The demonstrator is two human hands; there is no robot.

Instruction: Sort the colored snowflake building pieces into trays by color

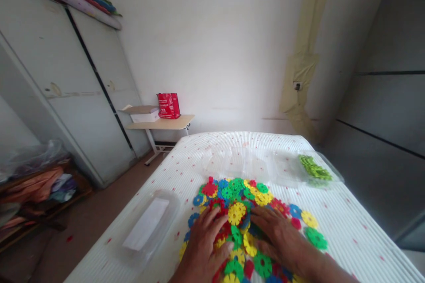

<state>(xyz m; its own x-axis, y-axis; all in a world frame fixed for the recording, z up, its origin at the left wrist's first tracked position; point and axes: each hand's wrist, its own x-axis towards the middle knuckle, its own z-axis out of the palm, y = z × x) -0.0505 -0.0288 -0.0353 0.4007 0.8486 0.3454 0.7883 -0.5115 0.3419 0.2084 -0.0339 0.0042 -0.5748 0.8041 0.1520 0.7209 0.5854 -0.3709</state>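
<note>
A loose heap of notched plastic building discs (237,187) in red, yellow, green and blue lies on the bed-like surface in front of me. My left hand (206,241) rests on the heap's left side, fingers stretched forward and thumb apart. On the right side, my right hand (277,232) lies over the discs with its fingers extended, partly hiding those underneath. A yellow disc (237,213) shows between the two sets of fingertips, and a green disc (263,264) lies just below my right thumb. Neither hand visibly grips a piece.
Clear plastic boxes (234,163) stand beyond the heap; another clear box (335,176) at right holds green pieces (314,169). A clear lid (174,203) with a white paper (147,224) lies at left. A small table (181,121) bears a red bag (168,106).
</note>
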